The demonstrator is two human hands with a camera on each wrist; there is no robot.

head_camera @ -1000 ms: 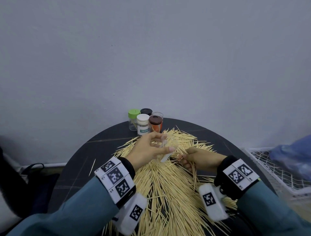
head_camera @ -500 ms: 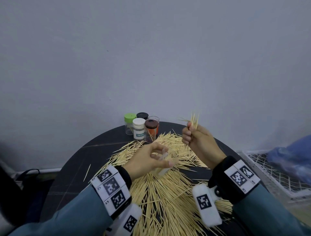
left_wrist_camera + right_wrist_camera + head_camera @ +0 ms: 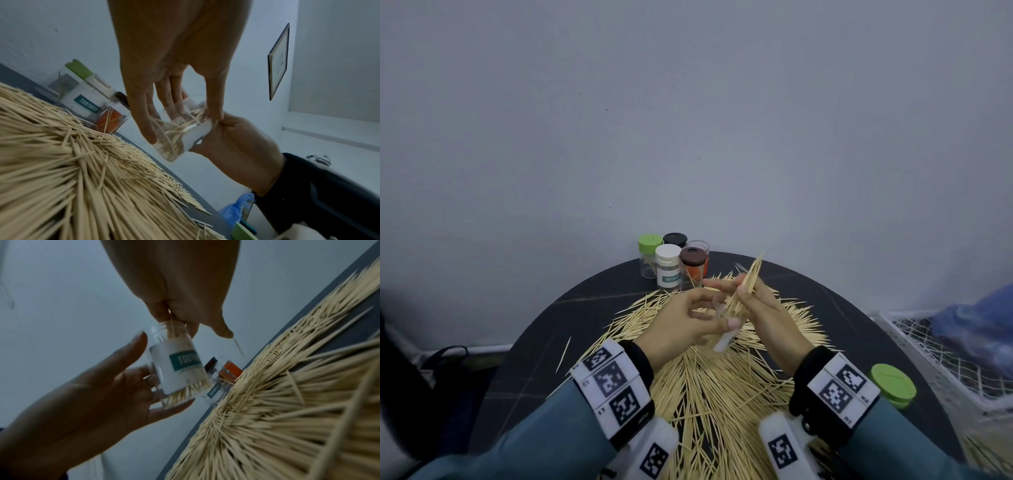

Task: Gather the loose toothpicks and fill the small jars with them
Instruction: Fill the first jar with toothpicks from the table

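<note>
Over the pile of loose toothpicks (image 3: 719,387) on the round black table (image 3: 544,342), my left hand (image 3: 717,308) grips a clear jar (image 3: 724,337) with a white "TOOTHPICK" label, tilted with its mouth toward my right hand. The right wrist view shows this jar (image 3: 179,368) partly filled. My right hand (image 3: 743,289) pinches a bundle of toothpicks (image 3: 751,274) whose lower ends sit in the jar's mouth. In the left wrist view the jar (image 3: 176,134) lies between my curled left fingers (image 3: 144,120).
Several small jars (image 3: 669,263) with green, black, white and brown lids stand at the table's far edge. A loose green lid (image 3: 892,382) lies at the right edge. A white wire basket (image 3: 935,356) with a blue bag stands right of the table.
My right hand lifted a bundle of toothpicks off the pile, raised it, then brought it left and down to the jar's mouth. My left hand kept holding the jar.
</note>
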